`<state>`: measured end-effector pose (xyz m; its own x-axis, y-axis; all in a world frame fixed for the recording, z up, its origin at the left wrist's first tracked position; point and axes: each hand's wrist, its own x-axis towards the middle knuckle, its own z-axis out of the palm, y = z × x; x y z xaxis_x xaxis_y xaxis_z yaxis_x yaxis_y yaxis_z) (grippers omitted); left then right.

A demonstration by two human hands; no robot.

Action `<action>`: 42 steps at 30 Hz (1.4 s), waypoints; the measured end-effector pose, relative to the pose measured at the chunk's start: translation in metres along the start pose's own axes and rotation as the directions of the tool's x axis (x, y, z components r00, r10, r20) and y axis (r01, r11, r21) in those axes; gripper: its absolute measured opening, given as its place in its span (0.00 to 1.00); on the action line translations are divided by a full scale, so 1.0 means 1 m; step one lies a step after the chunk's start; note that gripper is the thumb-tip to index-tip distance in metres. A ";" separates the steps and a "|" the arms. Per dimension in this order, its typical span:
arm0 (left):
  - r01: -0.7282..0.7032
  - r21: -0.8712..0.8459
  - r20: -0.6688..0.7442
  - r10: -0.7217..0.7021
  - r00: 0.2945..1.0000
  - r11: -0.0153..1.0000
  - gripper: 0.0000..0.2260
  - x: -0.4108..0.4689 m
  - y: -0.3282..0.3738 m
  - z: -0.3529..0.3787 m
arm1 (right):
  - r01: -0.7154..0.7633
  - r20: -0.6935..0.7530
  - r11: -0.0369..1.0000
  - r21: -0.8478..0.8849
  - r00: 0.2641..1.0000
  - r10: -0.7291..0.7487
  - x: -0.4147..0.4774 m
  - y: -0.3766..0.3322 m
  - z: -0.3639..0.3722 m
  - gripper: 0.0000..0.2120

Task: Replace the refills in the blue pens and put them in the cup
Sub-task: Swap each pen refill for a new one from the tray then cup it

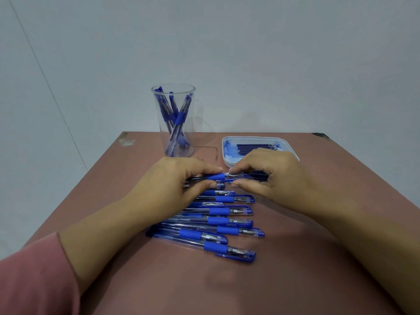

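Observation:
Both hands meet over one blue pen [218, 177] held level above the table. My left hand [172, 178] pinches its barrel at the blue grip between thumb and fingers. My right hand [268, 176] pinches the tip end, with what looks like the cap or refills under its fingers. Below the hands lies a row of several blue capped pens [218, 223] on the brown table [318, 258]. A clear plastic cup [175, 120] at the back holds several blue pens. A white tray [229, 161] at the back right holds dark blue refills [254, 147].
The table's left edge runs close beside my left forearm, and its far edge sits just behind the cup and tray. A grey wall stands behind. A chipped patch [126, 142] marks the far left corner.

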<state>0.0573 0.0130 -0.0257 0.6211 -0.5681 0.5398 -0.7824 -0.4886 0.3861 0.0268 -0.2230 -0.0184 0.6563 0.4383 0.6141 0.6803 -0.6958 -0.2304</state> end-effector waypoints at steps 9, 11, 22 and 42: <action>-0.038 -0.083 -0.039 0.035 0.999 0.996 0.14 0.000 0.005 0.003 | 0.012 -0.104 0.997 0.070 0.995 -0.005 -0.001 -0.009 0.006 0.09; -0.044 -0.096 -0.032 0.041 0.999 0.994 0.13 0.002 0.008 0.003 | 0.016 -0.109 0.997 0.072 0.994 -0.008 -0.001 -0.011 0.006 0.08; 0.158 0.340 0.160 -0.223 0.962 0.927 0.33 -0.008 0.011 -0.010 | -0.270 -0.083 0.923 0.273 0.950 0.303 0.004 -0.004 -0.014 0.08; 0.254 0.387 0.317 -0.386 0.866 0.887 0.40 -0.042 0.014 -0.004 | -0.187 -0.459 0.773 0.606 0.712 0.532 0.142 0.010 -0.016 0.15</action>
<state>0.0203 0.0331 -0.0402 0.8543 -0.5134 0.0811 -0.5189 -0.8334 0.1900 0.1219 -0.1771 0.0783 0.6791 -0.3194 0.6609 0.6011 -0.2748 -0.7504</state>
